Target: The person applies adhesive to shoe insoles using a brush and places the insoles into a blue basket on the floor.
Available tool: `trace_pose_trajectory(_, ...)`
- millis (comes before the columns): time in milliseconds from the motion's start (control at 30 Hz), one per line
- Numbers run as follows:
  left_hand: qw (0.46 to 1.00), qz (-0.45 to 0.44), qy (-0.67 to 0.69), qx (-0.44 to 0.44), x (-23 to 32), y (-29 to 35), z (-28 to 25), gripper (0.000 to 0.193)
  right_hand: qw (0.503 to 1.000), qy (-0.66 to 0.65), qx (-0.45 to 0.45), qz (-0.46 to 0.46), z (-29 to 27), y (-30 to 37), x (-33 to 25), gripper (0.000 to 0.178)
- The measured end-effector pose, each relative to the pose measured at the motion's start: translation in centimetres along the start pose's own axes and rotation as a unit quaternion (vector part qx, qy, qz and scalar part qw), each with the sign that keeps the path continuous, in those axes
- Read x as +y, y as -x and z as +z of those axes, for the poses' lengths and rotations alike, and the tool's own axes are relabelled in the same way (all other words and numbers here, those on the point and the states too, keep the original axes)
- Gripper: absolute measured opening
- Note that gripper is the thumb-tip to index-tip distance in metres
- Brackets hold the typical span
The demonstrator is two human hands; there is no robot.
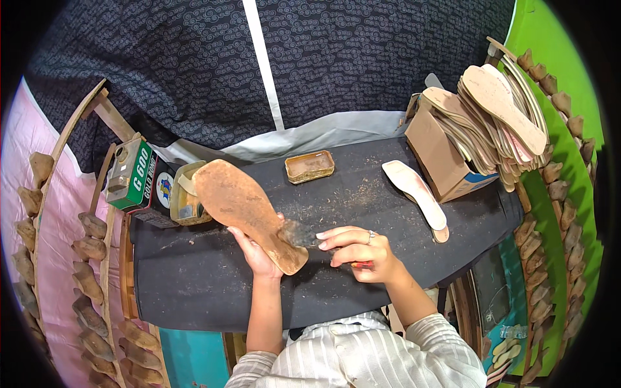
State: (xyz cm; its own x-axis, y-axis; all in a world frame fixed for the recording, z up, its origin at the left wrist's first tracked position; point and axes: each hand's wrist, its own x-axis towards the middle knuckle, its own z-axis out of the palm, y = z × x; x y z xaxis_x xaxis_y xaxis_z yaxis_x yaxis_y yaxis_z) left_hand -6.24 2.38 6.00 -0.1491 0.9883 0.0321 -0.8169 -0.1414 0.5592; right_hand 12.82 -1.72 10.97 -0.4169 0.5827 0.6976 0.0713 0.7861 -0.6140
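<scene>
My left hand [257, 257] grips a brown shoe insole [233, 197] near its narrow heel end, the thumb along its edge and the other fingers mostly hidden beneath. The insole is tilted above the table, its wide toe end toward the far left. In my closed right hand [363, 255] is a brush with dark, frayed bristles [299, 234]; a bit of red shows at its handle. Those bristles lie against the right edge of the insole, close to the heel.
A dark cloth with scattered crumbs covers the table [349, 213]. At left stand a green-and-black tin [132, 171] and a yellowish tub [183, 210]. A shallow tray [310, 169] lies farther back. Pale insoles [414, 187] rest near a cardboard box [432, 165] piled with more. Racks of shoe lasts flank the table.
</scene>
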Motion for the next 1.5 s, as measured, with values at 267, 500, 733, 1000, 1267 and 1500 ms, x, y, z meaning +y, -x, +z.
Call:
trace_pose_trajectory(267, 1.000, -0.009, -0.005, -0.016, 0.0, -0.7, -1.3, 0.067, 0.996, 0.026, -0.083, -0.018, 0.9, 0.8, -0.1, 0.030)
trace_pose_trajectory(500, 0.999, -0.026, -0.038, -0.024, -0.6, -0.1, -0.9, 0.071, 0.997, 0.046, -0.055, -0.027, 1.3, 0.0, -0.6, 0.027)
trace_pose_trajectory(733, 0.998, 0.025, -0.055, 0.018, 0.1, -0.8, -0.8, 0.069, 0.993, 0.005, -0.114, -0.007, 0.8, 0.6, -0.5, 0.028)
trace_pose_trajectory(1000, 0.998, 0.025, -0.061, 0.001, 0.1, -0.6, -0.6, 0.067, 0.997, 0.031, -0.063, -0.032, 1.5, 0.1, -0.6, 0.028)
trace_pose_trajectory(1267, 0.997, 0.049, -0.048, 0.017, 0.4, -1.2, -1.0, 0.067, 0.992, 0.007, -0.125, -0.018, 0.4, 0.6, -0.8, 0.028)
trace_pose_trajectory(1500, 0.999, 0.023, -0.034, -0.012, 0.0, -0.7, -0.2, 0.067, 0.997, -0.001, -0.071, -0.035, 0.5, 0.6, -0.9, 0.026)
